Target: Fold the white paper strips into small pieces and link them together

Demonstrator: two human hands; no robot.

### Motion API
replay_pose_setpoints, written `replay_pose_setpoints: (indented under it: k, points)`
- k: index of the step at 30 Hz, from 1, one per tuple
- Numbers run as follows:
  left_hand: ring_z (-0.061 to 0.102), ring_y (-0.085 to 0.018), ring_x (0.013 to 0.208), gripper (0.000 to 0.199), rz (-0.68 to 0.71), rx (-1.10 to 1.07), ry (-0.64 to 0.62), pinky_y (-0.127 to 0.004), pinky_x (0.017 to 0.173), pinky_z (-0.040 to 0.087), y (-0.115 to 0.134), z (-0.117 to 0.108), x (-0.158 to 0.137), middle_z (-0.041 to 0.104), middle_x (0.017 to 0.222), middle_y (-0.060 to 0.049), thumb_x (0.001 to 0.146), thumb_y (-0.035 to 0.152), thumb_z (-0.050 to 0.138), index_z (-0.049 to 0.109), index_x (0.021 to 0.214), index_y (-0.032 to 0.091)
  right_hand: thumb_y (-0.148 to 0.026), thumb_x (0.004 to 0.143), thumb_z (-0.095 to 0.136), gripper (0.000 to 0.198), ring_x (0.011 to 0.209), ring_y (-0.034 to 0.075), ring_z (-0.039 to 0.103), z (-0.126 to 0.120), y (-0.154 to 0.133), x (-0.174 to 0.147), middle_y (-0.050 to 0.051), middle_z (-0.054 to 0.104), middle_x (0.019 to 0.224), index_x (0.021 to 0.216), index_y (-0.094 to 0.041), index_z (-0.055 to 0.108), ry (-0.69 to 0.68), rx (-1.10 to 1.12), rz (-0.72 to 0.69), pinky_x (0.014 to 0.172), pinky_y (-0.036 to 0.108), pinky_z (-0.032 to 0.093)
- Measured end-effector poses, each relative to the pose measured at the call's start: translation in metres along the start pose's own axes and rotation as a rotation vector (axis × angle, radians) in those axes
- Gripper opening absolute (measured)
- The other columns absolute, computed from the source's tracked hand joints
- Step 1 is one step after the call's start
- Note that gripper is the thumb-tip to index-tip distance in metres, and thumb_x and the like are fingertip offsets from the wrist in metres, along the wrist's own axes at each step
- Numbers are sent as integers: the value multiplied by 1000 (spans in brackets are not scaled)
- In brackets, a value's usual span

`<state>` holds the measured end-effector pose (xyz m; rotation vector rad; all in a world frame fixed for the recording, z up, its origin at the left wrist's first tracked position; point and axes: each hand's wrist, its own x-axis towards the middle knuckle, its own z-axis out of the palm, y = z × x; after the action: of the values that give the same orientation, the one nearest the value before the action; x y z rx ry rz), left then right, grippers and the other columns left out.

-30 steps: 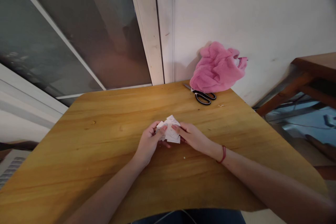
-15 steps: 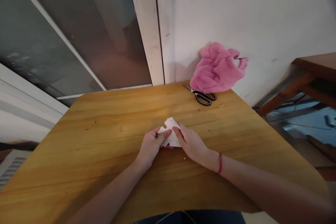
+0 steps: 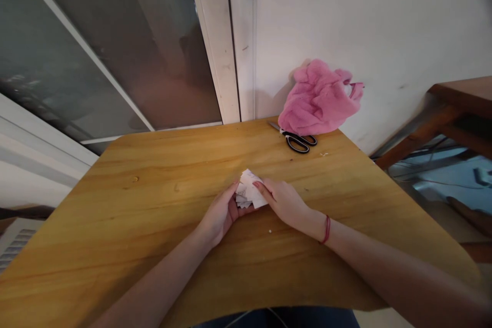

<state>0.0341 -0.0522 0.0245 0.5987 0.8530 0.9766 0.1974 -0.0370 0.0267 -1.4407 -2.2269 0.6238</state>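
A small stack of white paper pieces (image 3: 249,190) with faint writing is held between my hands, over the middle of the wooden table. My left hand (image 3: 223,211) cups the stack from the left and below, its thumb along the left edge and its fingers underneath. From the right, my right hand (image 3: 282,200) pinches the upper pieces, the thumb lying on top and the other fingers hidden behind the paper. The lower pieces fan out unevenly near my left palm.
Black-handled scissors (image 3: 298,141) lie at the table's back edge, partly under a pink fluffy cloth (image 3: 319,100) against the wall. Small scraps dot the wooden table (image 3: 154,225). A sliding glass door (image 3: 154,51) stands behind, and a brown wooden table (image 3: 461,92) is at right.
My left thumb has lifted from the top of the papers to their left edge, and the left hand has opened somewhat into a cup. The papers have shifted slightly within my hands.
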Motion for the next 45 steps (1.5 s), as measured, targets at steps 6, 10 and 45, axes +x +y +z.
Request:
replay_pose_setpoints:
  k: [6,10,45]
  points:
    - [63,-15,82,25,11,139,-10,-25,72,53,-4,0,-1,68,94,-7,79,34,60,64,95,15,-41,94,30,45,50,10,44,0,-3,2,3,58,60,70,-15,57,-82,-143,-64,50,25,20]
    - [62,-13,78,26,45,186,12,-25,70,52,-4,-2,-1,68,91,-6,77,34,62,63,96,15,-43,93,33,47,48,8,37,-2,2,4,1,54,56,63,-15,57,-106,-109,-99,50,25,19]
    - [66,-16,63,29,87,222,-19,-24,55,51,-11,10,-7,69,81,-7,75,33,63,59,97,13,-44,93,28,59,41,10,29,3,2,3,0,41,40,43,-17,41,156,-78,-16,52,28,23]
